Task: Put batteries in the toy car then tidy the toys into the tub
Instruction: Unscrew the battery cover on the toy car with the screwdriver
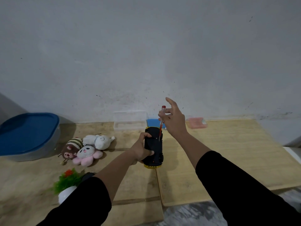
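Tub (pixel 29 132) cut off left; pot (pixel 66 194) behind sleeve (pixel 78 201) (partly).

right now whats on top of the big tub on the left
A blue lid covers the tub; nothing rests on the lid. Its inside is hidden by the lid, so its contents cannot be told. The plush toys lie on the floor beside it, not in it.

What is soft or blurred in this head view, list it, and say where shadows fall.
Head view: dim, even light; the green plastic plant in its white pot is smeared; clear plastic box faint; the blue-lidded tub casts a shadow rightward on the wooden boards.
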{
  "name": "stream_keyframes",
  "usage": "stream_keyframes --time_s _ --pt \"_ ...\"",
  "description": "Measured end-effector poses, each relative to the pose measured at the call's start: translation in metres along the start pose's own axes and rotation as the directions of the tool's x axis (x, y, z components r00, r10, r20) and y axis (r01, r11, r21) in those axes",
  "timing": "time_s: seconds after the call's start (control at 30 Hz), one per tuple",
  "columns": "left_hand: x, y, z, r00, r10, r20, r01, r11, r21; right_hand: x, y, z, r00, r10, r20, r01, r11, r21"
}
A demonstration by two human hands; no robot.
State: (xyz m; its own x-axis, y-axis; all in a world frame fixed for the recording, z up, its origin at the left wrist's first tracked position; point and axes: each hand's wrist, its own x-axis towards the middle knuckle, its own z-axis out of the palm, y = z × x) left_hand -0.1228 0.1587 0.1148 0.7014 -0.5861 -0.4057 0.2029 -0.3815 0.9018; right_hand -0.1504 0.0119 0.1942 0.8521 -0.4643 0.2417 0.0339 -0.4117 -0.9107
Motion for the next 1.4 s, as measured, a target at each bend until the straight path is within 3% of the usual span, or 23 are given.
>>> stream_keyframes --time_s 0.1,0.23,0.5,0.7,0.83,1.3,1.4 --pt "0.005 -0.002 0.008 1.0 -0.002 0.009 0.002 1.0 0.023 -0.005 0.021 -0.012 0.997 0.057 -0.058 -0.064 0.99 -0.123" --pt "0.015 -0.008 0.025 1.0 -0.013 -0.024 0.014 0.999 0.031 -0.024 0.065 -0.033 0.996 0.088 0.002 -0.081 0.922 -0.38" --pt "0.036 -0.022 0.078 0.998 -0.069 -0.014 0.068 0.998 -0.007 -0.074 0.163 -0.077 0.937 0.337 0.091 -0.246 0.822 -0.513" --pt "0.052 -0.038 0.106 0.981 -0.165 -0.106 0.158 0.985 -0.069 -0.07 0.214 -0.095 0.832 0.523 0.185 -0.344 0.748 -0.568" --pt "0.057 -0.046 0.115 0.965 -0.21 -0.158 0.19 0.973 -0.132 -0.063 0.232 -0.098 0.81 0.522 0.267 -0.23 0.702 -0.674" --pt "0.059 -0.049 0.139 0.946 -0.254 -0.202 0.222 0.961 -0.166 -0.057 0.251 -0.108 0.798 0.471 0.376 -0.156 0.763 -0.627" --pt "0.059 -0.05 0.141 0.946 -0.245 -0.214 0.213 0.964 -0.162 -0.055 0.244 -0.111 0.857 0.37 0.358 -0.088 0.79 -0.606"
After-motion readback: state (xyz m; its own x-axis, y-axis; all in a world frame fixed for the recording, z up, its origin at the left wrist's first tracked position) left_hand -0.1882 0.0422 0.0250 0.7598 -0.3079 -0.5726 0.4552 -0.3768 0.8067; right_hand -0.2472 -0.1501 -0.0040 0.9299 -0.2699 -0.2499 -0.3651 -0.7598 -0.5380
